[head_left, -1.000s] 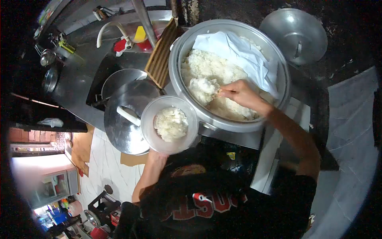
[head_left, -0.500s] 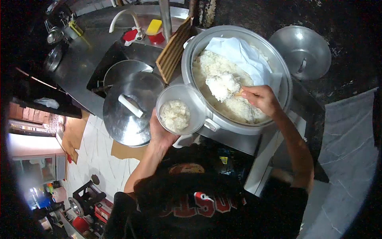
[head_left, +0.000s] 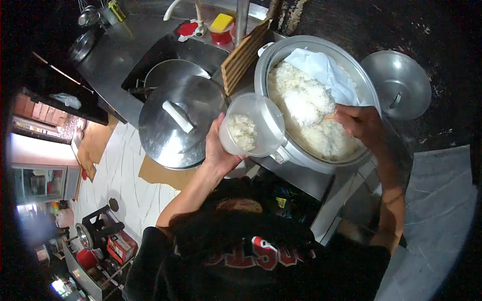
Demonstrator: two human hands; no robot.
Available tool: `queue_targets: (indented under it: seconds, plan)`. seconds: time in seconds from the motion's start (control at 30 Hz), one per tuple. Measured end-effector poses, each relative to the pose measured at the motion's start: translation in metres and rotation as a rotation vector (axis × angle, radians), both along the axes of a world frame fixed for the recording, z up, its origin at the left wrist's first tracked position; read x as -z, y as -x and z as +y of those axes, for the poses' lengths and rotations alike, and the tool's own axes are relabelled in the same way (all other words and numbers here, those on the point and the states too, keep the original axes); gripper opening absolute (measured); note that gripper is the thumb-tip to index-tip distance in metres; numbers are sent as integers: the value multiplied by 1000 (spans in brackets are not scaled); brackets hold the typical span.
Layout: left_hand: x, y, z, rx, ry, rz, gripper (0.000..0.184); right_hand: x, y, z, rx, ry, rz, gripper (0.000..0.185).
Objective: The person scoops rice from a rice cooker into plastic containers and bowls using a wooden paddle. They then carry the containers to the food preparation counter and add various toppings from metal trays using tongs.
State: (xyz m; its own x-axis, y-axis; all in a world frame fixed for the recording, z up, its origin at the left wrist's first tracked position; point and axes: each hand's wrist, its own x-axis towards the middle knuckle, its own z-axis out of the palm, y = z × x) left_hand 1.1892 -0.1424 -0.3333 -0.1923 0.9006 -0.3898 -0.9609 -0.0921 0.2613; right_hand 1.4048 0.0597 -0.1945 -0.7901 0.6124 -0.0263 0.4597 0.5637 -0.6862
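Note:
My left hand [head_left: 221, 148] grips a clear plastic container [head_left: 269, 123] from its left side. Its mouth leans toward the pot, and a clump of rice [head_left: 242, 131] lies inside against the left wall. The container is close beside the rim of a large, pale grey rice pot [head_left: 374, 95]. Over the pot, my right hand [head_left: 359, 125] is closed on the short wooden handle of a rice paddle [head_left: 329, 116]. A heap of white rice [head_left: 306, 106] covers the paddle's blade. More rice fills the pot, partly under a white cloth [head_left: 321, 70].
A pot with a metal lid [head_left: 158, 135] stands left of the container. Behind it are the sink [head_left: 165, 50], a white faucet [head_left: 199, 25] and a yellow sponge [head_left: 221, 22]. A slatted wooden board [head_left: 243, 57] leans near the rice pot. Another metal lid [head_left: 401, 83] lies at right.
The head view has shifted, so the scene sits farther right. My left hand has tipped the container more toward the rice pot. My right hand still holds the loaded rice paddle over the pot.

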Motion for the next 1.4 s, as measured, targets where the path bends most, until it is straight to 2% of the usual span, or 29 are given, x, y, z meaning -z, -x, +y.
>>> queue_targets:
  seconds: [0.07, 0.13, 0.2, 0.23, 0.33, 0.4, 0.43, 0.5, 0.53, 0.57, 0.63, 0.73, 0.87, 0.93, 1.07, 1.17, 1.23, 1.33, 1.4]
  plan:
    - [-1, -3, 1, 0, 36, -7, 51, -26, 17, -26, 34, 53, -12, 26]
    - [-5, -9, 0, -15, 37, -17, 52, -35, 35, -49, -244, -331, -96, 25]
    - [-17, -17, -1, -43, 13, -28, 52, -20, 46, -90, -392, -914, -180, 28]
    - [-16, -20, -2, -52, 14, -35, 52, -5, 55, -116, -340, -1171, -319, 40]
    - [-9, -17, -7, -122, -99, -163, 50, -5, 64, -133, -437, -1112, -335, 47]
    - [-8, -13, -15, -133, -115, -188, 50, -26, 63, -124, -426, -1176, -105, 36]
    - [-7, -11, -19, -125, -126, -211, 50, -41, 62, -125, -445, -1175, -101, 36]
    - [0, -8, -22, -143, -137, -238, 51, -71, 58, -133, -483, -928, -303, 50]
    - [1, -7, -23, -151, -134, -215, 52, -74, 57, -137, -493, -894, -296, 47]
    - [2, -6, -24, -156, -131, -193, 52, -70, 60, -138, -502, -894, -295, 47]
    - [1, -6, -26, -142, -124, -132, 52, -54, 65, -142, -607, -944, -224, 34]
    - [-3, -6, -28, -94, -108, -64, 51, -21, 72, -146, -646, -1030, -133, 34]
    - [-11, -5, -33, -80, -124, -41, 51, -66, 67, -148, -627, -957, -245, 46]
    - [-13, -5, -34, -120, -87, -52, 51, -84, 60, -153, -586, -806, -325, 47]
    - [-8, -4, -37, -151, -89, -84, 49, -53, 56, -160, -752, -972, -153, 42]
    - [-27, -6, -41, -165, -49, -3, 48, -29, 61, -172, -682, -950, -251, 46]
    - [-27, -7, -42, -139, -68, 22, 49, -21, 62, -175, -691, -1057, -343, 46]
    - [-19, -11, -38, -124, -69, 26, 51, -29, 64, -168, -684, -906, -261, 45]
    - [-19, -10, -36, -133, -54, 9, 52, -54, 62, -161, -674, -936, -228, 43]
